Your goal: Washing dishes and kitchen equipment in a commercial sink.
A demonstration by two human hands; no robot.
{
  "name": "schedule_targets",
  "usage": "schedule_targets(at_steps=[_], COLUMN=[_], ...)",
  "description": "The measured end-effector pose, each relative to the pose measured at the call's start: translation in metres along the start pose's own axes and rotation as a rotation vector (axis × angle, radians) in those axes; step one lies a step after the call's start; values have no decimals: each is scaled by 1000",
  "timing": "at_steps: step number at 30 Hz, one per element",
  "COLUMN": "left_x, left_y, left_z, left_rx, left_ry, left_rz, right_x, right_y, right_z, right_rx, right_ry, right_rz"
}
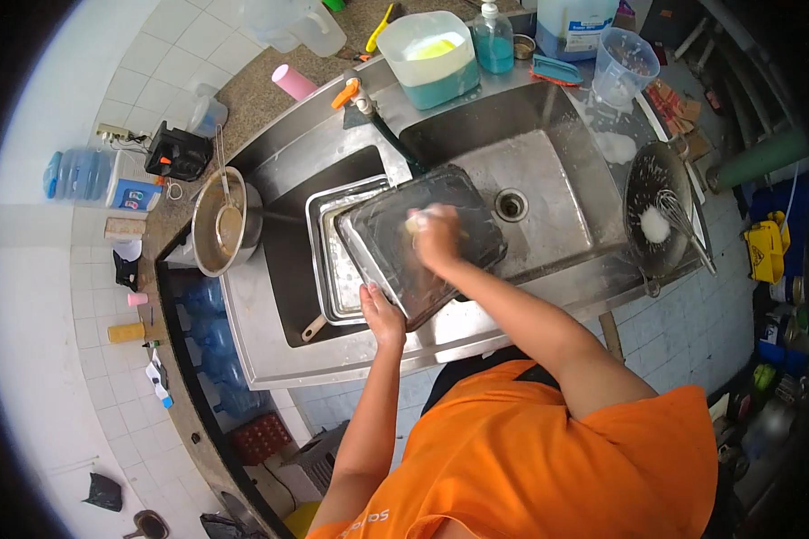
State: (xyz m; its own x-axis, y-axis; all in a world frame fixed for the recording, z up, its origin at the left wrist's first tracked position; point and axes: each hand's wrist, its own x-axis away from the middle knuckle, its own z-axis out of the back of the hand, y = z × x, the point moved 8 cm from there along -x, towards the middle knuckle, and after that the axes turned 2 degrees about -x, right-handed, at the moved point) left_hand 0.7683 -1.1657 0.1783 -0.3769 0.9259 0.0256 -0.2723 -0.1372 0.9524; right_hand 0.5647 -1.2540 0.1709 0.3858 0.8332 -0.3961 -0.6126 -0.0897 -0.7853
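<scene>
My left hand (383,318) grips the near rim of a dark rectangular baking tray (385,232), tilted over the divider between the two sink basins. Pressed on the tray's face is my right hand (439,241), blurred, with a small pale scrubbing pad (416,222) in its fingers. Whitish suds streak the dark metal. Partly under it, a shiny metal pan (315,252) sits in the left basin (283,252). A tan handle (313,329) pokes out by the pan's near corner; what it belongs to is hidden.
A tap with an orange lever (346,94) stands behind the tray. The right basin (539,175) has a drain (512,205). On the right lies a wok (637,195) with a whisk (681,219); a metal pot (239,229) stands left. A tub of blue-green liquid (431,81) is behind.
</scene>
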Motion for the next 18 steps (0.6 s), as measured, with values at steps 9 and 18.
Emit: schedule_targets(at_steps=[9, 18], left_x=[1, -22], left_y=[-4, -49], left_z=[-8, 8], left_rx=[-239, 161], left_ry=[29, 16], left_rz=[-40, 217], right_x=[-49, 76], right_y=[-29, -69], right_z=[-27, 46], right_rx=[89, -318], right_ry=[-159, -556], right_rz=[59, 619])
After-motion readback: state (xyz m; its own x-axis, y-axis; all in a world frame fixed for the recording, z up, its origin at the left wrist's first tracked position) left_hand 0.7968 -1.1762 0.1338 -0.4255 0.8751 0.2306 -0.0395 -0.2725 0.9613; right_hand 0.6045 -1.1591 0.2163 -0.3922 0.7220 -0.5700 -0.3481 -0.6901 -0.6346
